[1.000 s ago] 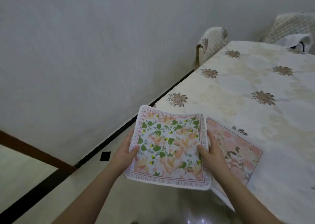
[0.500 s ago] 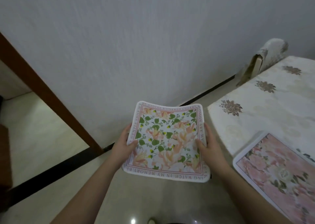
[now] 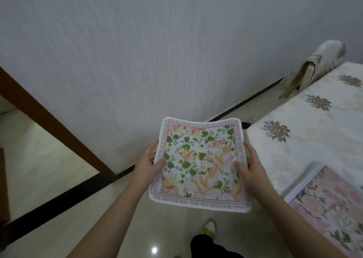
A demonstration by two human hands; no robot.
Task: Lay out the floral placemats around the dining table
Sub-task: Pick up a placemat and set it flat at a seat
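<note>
I hold a square floral placemat (image 3: 200, 163) with green leaves, peach flowers and a lettered pink border in the air over the floor, left of the table. My left hand (image 3: 148, 164) grips its left edge and my right hand (image 3: 250, 166) grips its right edge, thumbs on top. The dining table (image 3: 306, 136) with a cream flowered cloth stands at the right. A pink floral placemat (image 3: 334, 208) lies flat on the table's near corner.
A white wall (image 3: 157, 51) with a black skirting line runs close ahead. A brown door frame (image 3: 49, 120) slants at the left. A covered chair (image 3: 322, 61) stands at the table's far side by the wall. My foot (image 3: 209, 227) shows on the glossy floor.
The view has swung left, away from the table. The placemat in both hands has left the table's corner and now hangs over the floor; the pink placemat stays on the table.
</note>
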